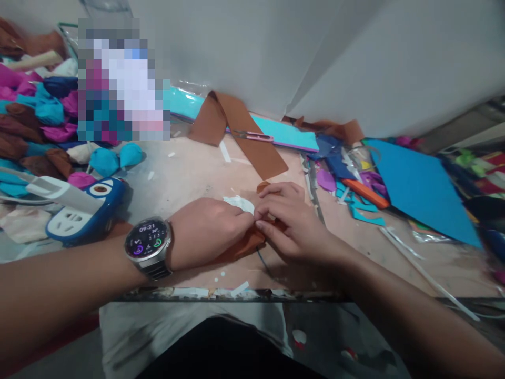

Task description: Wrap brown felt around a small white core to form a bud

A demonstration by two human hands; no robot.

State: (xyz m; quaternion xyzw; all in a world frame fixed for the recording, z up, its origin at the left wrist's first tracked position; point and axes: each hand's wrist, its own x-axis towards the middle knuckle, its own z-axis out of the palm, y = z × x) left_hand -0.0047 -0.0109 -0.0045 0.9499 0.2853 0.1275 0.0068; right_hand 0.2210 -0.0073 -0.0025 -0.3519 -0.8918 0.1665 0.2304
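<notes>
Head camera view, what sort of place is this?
Probably a craft workspace: a folded brown strip, a large blue sheet and small teal scraps lie on the worktop.

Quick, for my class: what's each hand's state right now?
Left hand: curled at the brown material; fingers hidden, so its hold cannot be told.
Right hand: fingers bent, thumb and index tips close together; whether pinching anything cannot be told.

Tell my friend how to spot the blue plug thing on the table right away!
On the table, look left to the heap of colourful bundles. Between that heap and the watch sits the blue power socket. Unlike the crumpled bundles near it, it's smooth, with a slotted white face and a white adapter plugged in.
</notes>
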